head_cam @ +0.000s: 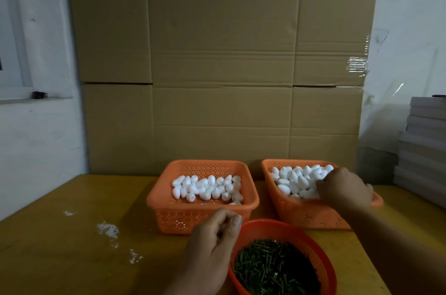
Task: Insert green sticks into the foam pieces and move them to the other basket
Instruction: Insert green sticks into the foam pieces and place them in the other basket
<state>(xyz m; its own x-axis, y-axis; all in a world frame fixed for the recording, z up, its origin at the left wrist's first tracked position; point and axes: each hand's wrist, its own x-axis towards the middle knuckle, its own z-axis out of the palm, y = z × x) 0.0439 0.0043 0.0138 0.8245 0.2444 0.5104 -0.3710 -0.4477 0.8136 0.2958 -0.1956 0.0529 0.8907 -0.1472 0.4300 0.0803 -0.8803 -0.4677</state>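
Observation:
Two orange perforated baskets stand side by side: the left basket (pixel 202 217) and the right basket (pixel 311 215), each holding several white egg-shaped foam pieces (pixel 205 188). In front of them a round red bowl (pixel 265 226) is full of short green sticks (pixel 275 268). My left hand (pixel 212 246) hovers at the bowl's left rim, thumb against curled fingers, pinching a thin green stick that barely shows. My right hand (pixel 345 188) reaches into the right basket, fingers curled down onto a foam piece (pixel 310 193) at the pile's near edge.
A tall cardboard sheet (pixel 222 65) stands right behind the baskets. White foam crumbs (pixel 108 229) lie on the yellow table (pixel 60 246) to the left. A stack of grey boards (pixel 422 150) rises at the right edge. A window sill is at the far left.

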